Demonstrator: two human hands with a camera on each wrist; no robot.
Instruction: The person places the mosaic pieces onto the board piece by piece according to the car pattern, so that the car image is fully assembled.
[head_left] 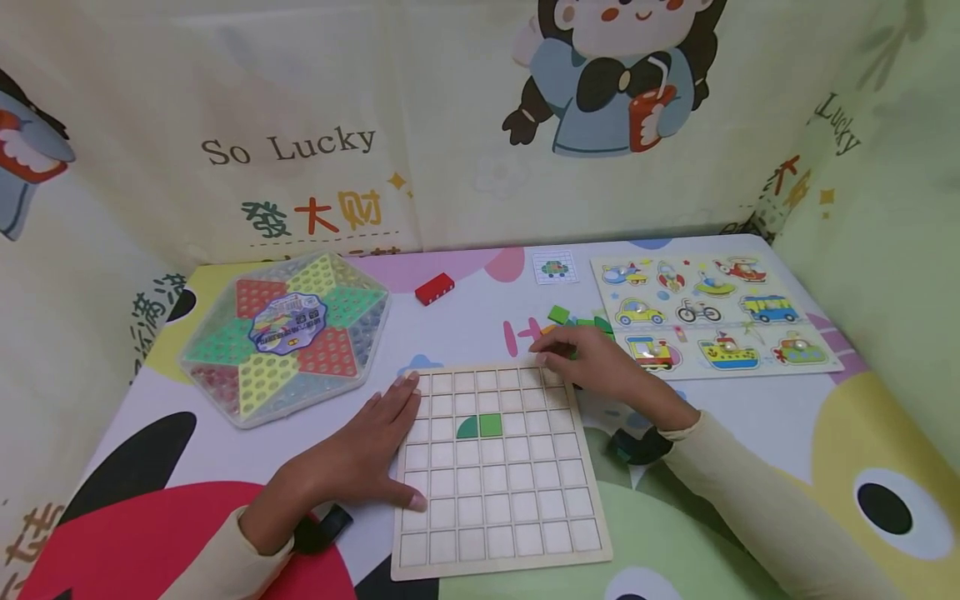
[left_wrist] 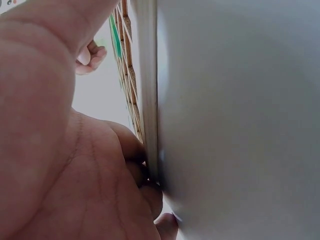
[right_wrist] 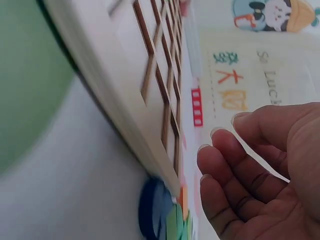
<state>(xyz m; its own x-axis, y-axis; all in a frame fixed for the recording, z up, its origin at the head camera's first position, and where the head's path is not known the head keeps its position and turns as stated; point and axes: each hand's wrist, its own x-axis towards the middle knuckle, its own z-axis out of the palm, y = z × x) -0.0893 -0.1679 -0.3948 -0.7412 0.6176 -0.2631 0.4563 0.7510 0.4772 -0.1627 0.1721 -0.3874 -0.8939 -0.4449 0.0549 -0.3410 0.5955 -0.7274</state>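
Note:
A light wooden grid board lies on the table in the head view. Side by side in its upper cells are a green quarter-circle tile and a green square tile. My left hand rests at the board's left edge, its fingers stretched along the side and the thumb on the frame. Over the top right corner hovers my right hand, fingers loosely bent. In the right wrist view nothing shows between its fingertips. Loose green tiles lie just beyond that hand, partly hidden by it.
A picture puzzle board with vehicles lies at the right. To the left is a hexagonal Chinese checkers set. A red block and a small pattern card lie at the back, before a printed curtain.

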